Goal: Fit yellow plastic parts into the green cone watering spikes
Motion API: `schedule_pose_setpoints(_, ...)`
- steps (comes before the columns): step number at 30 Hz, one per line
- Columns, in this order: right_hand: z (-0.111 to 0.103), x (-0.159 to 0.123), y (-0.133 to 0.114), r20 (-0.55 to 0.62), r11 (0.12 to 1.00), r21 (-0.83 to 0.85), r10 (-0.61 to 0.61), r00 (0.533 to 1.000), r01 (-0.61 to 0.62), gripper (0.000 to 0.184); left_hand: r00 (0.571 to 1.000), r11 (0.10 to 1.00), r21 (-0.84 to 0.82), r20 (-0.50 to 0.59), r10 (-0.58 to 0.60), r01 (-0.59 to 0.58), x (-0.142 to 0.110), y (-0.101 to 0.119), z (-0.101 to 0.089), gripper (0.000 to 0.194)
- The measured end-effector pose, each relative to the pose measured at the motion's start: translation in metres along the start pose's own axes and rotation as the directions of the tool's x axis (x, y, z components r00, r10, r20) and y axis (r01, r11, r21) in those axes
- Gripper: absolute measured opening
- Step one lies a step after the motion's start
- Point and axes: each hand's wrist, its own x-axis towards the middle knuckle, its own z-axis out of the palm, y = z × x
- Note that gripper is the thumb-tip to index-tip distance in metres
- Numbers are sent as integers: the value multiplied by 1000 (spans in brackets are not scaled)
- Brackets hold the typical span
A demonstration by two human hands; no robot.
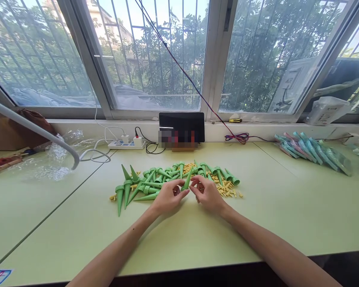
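My left hand [171, 196] is closed around the wide end of a green plastic watering spike [188, 179], whose narrow tip points up. Close beside the spike on its right, my right hand [208, 192] has its thumb and fingers pinched together; whatever sits between them is too small or hidden to name. Behind both hands lies a heap of similar green spikes [127, 191], some lying flat and a few standing on their caps. Small yellow plastic pieces [227, 187] are scattered among and around the heap, mostly toward the right.
A dark-screened tablet [182, 123] stands against the sill at the back. To its left are a power strip [127, 143] with cables and a white curved tube [32, 123]. Bagged parts [314, 153] lie at the right. The table's front edge [185, 270] is nearest me.
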Motion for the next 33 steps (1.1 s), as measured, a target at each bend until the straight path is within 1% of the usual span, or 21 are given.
schedule_pose_setpoints(3, 0, 0, 0, -4, 1000, -27, 6, 1000, -6, 17, 1000, 1000, -12, -5, -3, 3, 1, 0, 0, 28)
schedule_pose_setpoints(9, -2, 0, -3, -22, 997, -83, 6, 1000, -8, 16, 998, 999, -37, -52, -30, 28, 1, -1, 1, 28)
schedule_pose_setpoints(14, -1, 1, 1, -36, 991, -130, -30, 999, 25, 12, 999, 1000, -24, -46, -12, 11, 1, -2, 2, 29)
schedule_pose_setpoints(22, 1, -1, 7, -29, 997, -83, -12, 1000, 10, 12, 998, 1000, 0, -56, 2, -2, 0, -1, 3, 27)
schedule_pose_setpoints(28, 1, -1, 7, -24, 998, -54, -18, 1000, 17, 9, 997, 1000, 11, -76, -2, 3, 0, -3, 4, 30)
schedule_pose_setpoints(33, 0, -1, 5, -12, 999, -39, 2, 1000, -3, 10, 998, 1000, 2, -63, -14, 14, 0, -5, 5, 31)
